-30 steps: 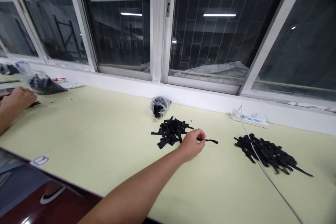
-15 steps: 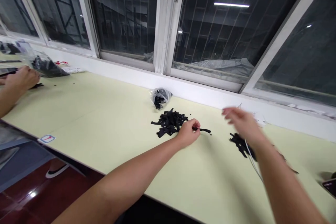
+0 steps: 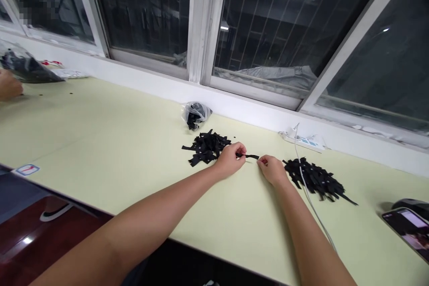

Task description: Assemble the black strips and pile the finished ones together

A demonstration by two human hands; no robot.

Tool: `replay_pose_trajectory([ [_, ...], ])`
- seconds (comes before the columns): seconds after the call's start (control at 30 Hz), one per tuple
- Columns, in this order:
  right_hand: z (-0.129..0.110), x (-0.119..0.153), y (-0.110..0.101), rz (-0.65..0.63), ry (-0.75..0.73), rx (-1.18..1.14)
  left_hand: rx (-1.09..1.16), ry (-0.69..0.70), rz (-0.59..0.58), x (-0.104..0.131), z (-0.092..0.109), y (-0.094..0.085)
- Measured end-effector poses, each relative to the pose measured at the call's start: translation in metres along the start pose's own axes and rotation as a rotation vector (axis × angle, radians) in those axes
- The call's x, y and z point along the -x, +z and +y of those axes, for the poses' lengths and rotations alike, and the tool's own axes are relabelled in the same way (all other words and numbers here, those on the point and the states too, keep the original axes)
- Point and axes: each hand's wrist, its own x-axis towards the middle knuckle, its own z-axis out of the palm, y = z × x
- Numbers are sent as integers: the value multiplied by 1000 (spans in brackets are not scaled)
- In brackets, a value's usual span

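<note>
A short black fabric strip (image 3: 252,156) stretches between my two hands, just above the pale table. My left hand (image 3: 231,158) pinches its left end, beside a loose pile of black strips (image 3: 208,146). At the strip's right end, my right hand (image 3: 271,168) has thumb and fingers closed on the tip. Close to the right of that hand lies a second heap of black strips (image 3: 315,178). The fingertips partly hide both ends of the strip.
Behind the left pile stands a clear plastic bag (image 3: 197,115) of black pieces. A white cable (image 3: 306,187) crosses the right heap from a power strip (image 3: 303,140). A phone (image 3: 407,232) rests at far right. Another person's hand (image 3: 9,86) shows at far left.
My right hand has come left and down from above the right heap to the strip's free end and closed on it. My left hand keeps its pinch. The view has shifted slightly right.
</note>
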Motion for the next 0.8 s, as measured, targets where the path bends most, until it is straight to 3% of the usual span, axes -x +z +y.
replay_pose_trajectory([
  [0.27, 3, -4, 6, 15, 12, 67, -33, 44, -41, 0, -1, 1],
  [0.5, -1, 4, 1, 60, -84, 86, -51, 36, -29, -1, 3, -2],
  [0.7, -16, 11, -17, 378, -110, -390, 15, 29, -110, 1, 6, 0],
  [0.8, -30, 14, -14, 309, -150, -655, 70, 47, -180, 4, 9, 1],
])
